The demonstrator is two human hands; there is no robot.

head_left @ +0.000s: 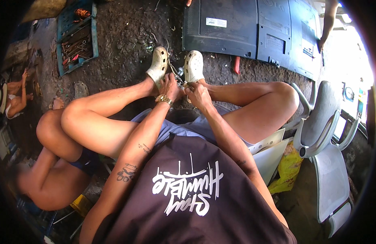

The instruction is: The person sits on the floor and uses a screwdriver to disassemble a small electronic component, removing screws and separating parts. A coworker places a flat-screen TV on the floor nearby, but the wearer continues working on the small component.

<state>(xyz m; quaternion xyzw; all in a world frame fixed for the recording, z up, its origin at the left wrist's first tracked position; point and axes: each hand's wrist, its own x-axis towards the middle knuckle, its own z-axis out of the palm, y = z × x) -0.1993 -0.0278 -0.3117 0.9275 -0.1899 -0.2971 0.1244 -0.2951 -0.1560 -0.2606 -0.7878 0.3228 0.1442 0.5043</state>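
Note:
My left hand (170,88), with a gold watch on its wrist, and my right hand (199,96) are close together between my feet. Both have bent, closed fingers around a small silvery metal part (180,80); its kind is too small and too covered to tell. A thin pale cord (173,67) runs up from it between my white clogs (159,63). The fingers hide most of what each hand grips.
Beyond my feet lies a dark flat-screen television (220,28), its back showing; another person's hand (321,44) touches its right edge. A red object (236,65) lies beside it. At left are a blue toolbox (77,38) and people sitting; at right, a grey chair (328,175).

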